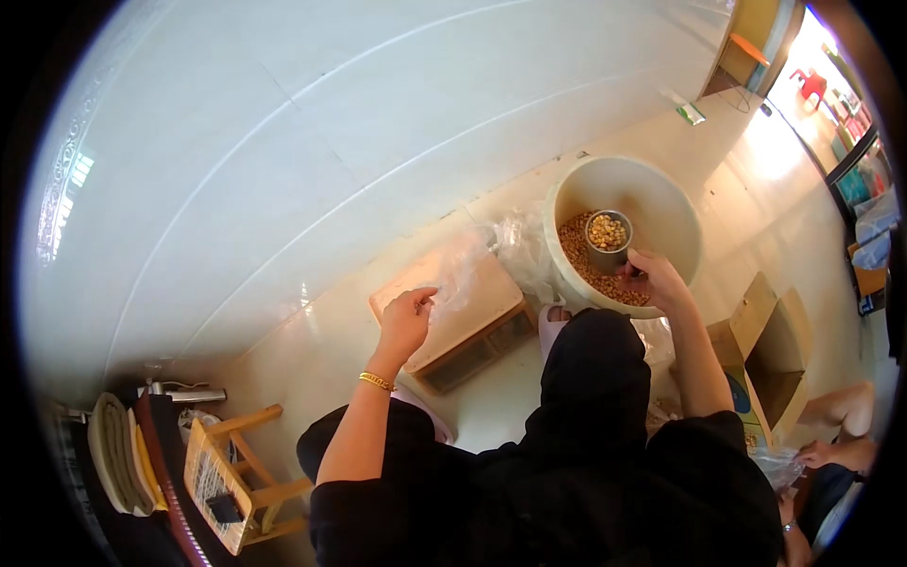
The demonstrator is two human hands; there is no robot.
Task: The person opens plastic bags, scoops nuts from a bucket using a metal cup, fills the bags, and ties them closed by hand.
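Observation:
My right hand is closed at the side of a metal cup filled with yellow-brown kernels. The cup is upright inside a large pale tub, over more loose kernels at the tub's bottom left. My left hand, with a gold bracelet at the wrist, is pinched on the edge of a clear plastic bag. That bag hangs above a low wooden box with a pale top.
An open cardboard box stands to the right. At the lower right, another person's hands hold clear plastic. More crumpled plastic lies left of the tub. A wooden stool stands lower left, and a white wall runs behind.

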